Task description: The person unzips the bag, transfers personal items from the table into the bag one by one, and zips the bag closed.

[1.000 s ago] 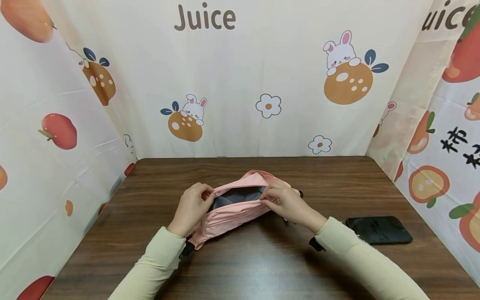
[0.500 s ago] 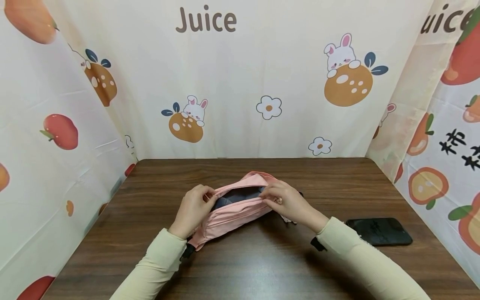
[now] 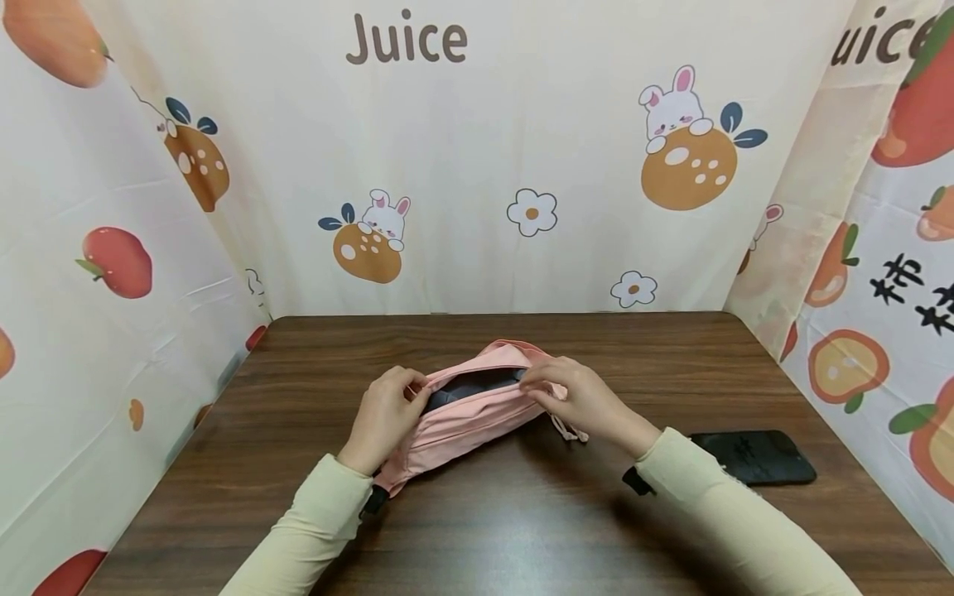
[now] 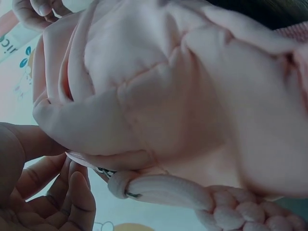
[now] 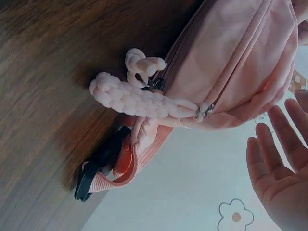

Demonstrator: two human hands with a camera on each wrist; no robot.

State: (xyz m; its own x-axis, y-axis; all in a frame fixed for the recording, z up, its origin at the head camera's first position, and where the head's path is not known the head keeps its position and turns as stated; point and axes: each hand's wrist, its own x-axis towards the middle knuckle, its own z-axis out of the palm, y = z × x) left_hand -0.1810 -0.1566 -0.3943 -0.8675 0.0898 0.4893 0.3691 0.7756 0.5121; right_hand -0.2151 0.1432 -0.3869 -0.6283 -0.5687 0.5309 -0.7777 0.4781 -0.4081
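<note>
A pink waist bag [image 3: 465, 426] lies at a slant on the table, its long top opening spread to show a dark grey lining [image 3: 473, 385]. My left hand [image 3: 383, 418] pinches the rim at the opening's left end; its thumb and fingertips meet at the fabric edge in the left wrist view. At the right end, my right hand [image 3: 585, 401] holds the rim between thumb and forefinger. The right wrist view shows the other fingers [image 5: 267, 149] of that hand spread apart, off the fabric. A braided pale pink zipper pull [image 5: 130, 98] hangs from the bag's end.
A black phone [image 3: 756, 458] lies on the brown wooden table [image 3: 507, 530], near the right forearm. Black buckles sit on the bag's straps, one buckle [image 5: 101, 161] showing at the strap's end. A printed curtain [image 3: 462, 132] stands behind the table and along both sides.
My right hand has shifted slightly right along the rim, and the opening looks narrower. The pale cord below that hand now shows more. My left hand stays in place.
</note>
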